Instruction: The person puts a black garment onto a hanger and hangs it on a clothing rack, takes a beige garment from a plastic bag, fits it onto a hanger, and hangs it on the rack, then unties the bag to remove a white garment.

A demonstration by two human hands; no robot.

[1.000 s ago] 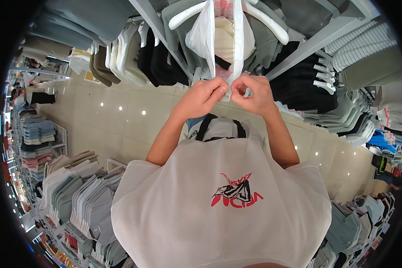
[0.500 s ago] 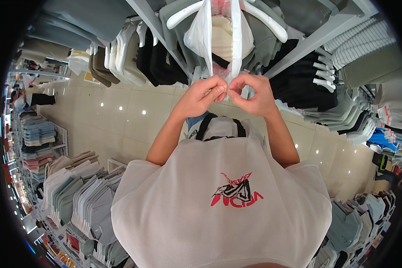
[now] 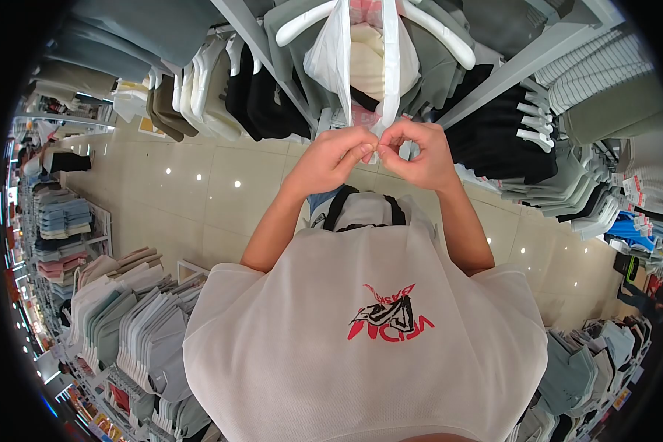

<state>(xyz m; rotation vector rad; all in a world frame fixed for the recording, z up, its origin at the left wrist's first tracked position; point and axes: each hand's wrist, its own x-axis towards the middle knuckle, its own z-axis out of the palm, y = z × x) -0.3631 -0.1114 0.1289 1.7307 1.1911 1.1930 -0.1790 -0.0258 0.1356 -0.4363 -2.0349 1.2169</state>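
My left hand [image 3: 331, 158] and my right hand [image 3: 418, 155] meet in front of my chest, thumb and forefinger of each pinched together. Their fingertips touch or nearly touch. Something small and whitish shows between them, too small to name. Just beyond the fingers hangs a white plastic bag [image 3: 324, 65] with two long straps and cream-coloured contents. The lower end of one strap comes close to my fingertips; whether I grip it I cannot tell. Behind the bag, a white hanger [image 3: 449, 40] carries grey-green clothing [image 3: 431, 62].
Grey rack bars [image 3: 493, 77] slant down on either side of the bag. Black garments [image 3: 493, 140] hang at right, dark and cream ones [image 3: 261, 103] at left. Racks of folded or hung clothes [image 3: 151, 339] stand at lower left. Shiny floor tiles [image 3: 191, 199] lie between.
My fingertips have shifted very slightly and stay pinched together. The bag and clothes look the same. A person at the far right edge has moved a little.
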